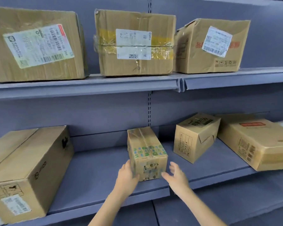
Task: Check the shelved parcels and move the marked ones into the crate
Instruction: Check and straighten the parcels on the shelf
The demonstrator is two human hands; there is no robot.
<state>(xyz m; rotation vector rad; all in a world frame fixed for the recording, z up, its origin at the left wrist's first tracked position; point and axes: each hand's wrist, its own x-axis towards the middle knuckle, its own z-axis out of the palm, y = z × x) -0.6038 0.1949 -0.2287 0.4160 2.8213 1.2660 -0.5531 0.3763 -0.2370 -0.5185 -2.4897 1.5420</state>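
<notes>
Between the two hands sits a small taped parcel (147,154) on the lower shelf (96,173). The left hand (127,175) presses its left side, fingers (127,165) fairly straight. The right hand (176,176) hovers just beside its right front corner, spread and holding nothing. The parcel's long axis runs back toward the shelf wall, short end facing the person.

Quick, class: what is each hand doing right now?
Left hand: fingers against the small parcel's left side; grip cannot be told.
Right hand: open, holding nothing, beside the parcel.
</notes>
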